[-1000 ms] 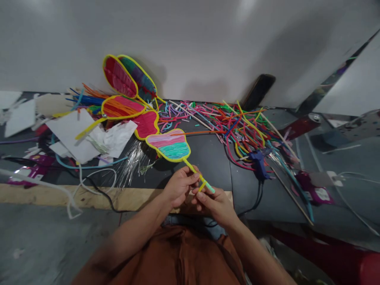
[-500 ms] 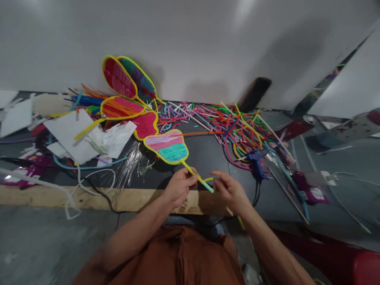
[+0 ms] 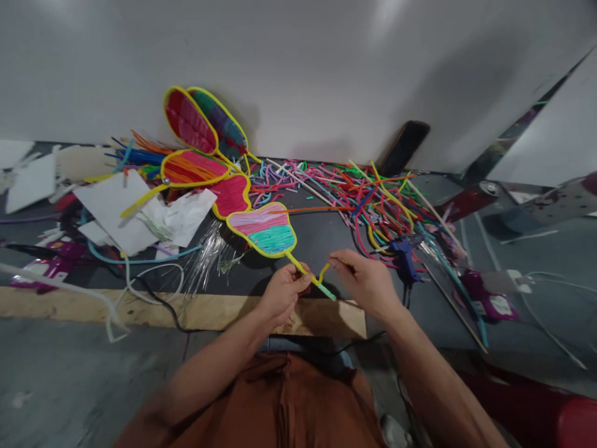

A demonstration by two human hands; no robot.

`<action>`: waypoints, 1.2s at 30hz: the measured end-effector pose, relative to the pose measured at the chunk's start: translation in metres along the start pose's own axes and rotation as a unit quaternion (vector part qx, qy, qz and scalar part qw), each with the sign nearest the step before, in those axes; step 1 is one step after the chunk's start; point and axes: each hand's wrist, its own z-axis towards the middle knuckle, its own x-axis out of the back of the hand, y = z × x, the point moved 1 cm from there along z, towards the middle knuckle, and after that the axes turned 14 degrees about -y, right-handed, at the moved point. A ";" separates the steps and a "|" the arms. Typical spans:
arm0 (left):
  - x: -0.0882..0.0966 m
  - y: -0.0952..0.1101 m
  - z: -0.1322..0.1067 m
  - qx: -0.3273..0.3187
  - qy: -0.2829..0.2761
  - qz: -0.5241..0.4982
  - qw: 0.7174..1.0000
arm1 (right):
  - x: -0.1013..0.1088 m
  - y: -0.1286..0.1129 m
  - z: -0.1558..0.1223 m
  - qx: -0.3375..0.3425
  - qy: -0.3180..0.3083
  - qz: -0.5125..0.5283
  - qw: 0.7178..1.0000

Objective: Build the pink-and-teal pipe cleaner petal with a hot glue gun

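Note:
A pipe-cleaner wing (image 3: 267, 230), pink, lilac and turquoise with a yellow rim, lies on the dark table with its stem toward me. My left hand (image 3: 283, 291) pinches that yellow stem (image 3: 293, 261), whose tip is mint green. To its right, my right hand (image 3: 361, 279) is closed at the fingertips on the loose end of a yellow pipe cleaner (image 3: 323, 271), which bends up from the stem. Behind the wing sit a pink-red piece (image 3: 232, 196), an orange-red one (image 3: 193, 169), and two taller ones, red (image 3: 192, 121) and green-blue (image 3: 219, 124), against the wall.
Loose pipe cleaners (image 3: 336, 186) are heaped along the back. A blue glue gun (image 3: 405, 258) lies right of my right hand. White papers (image 3: 124, 208) and silver tinsel (image 3: 212, 252) are at left. A black phone-like object (image 3: 405, 147) leans on the wall near a red can (image 3: 466, 200).
My right hand has moved up and closed on the loose yellow end, which now bends upward. The left hand keeps its pinch on the stem.

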 end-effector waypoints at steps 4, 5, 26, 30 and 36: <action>-0.005 0.003 0.003 -0.005 -0.002 -0.052 0.999 | -0.031 0.019 -0.002 -0.001 -0.037 0.021 0.999; -0.006 0.003 0.005 -0.006 -0.003 -0.056 0.998 | -0.042 0.016 -0.008 0.011 -0.047 -0.002 0.999; -0.009 0.004 0.002 -0.017 -0.006 -0.045 0.999 | -0.046 0.025 0.004 -0.014 -0.065 0.126 0.990; -0.009 0.003 0.009 -0.040 0.006 -0.029 0.999 | -0.047 -0.002 -0.027 0.024 -0.113 -0.012 0.993; -0.006 -0.005 0.011 -0.019 0.004 0.000 1.000 | -0.008 -0.032 -0.032 0.126 -0.050 -0.040 0.990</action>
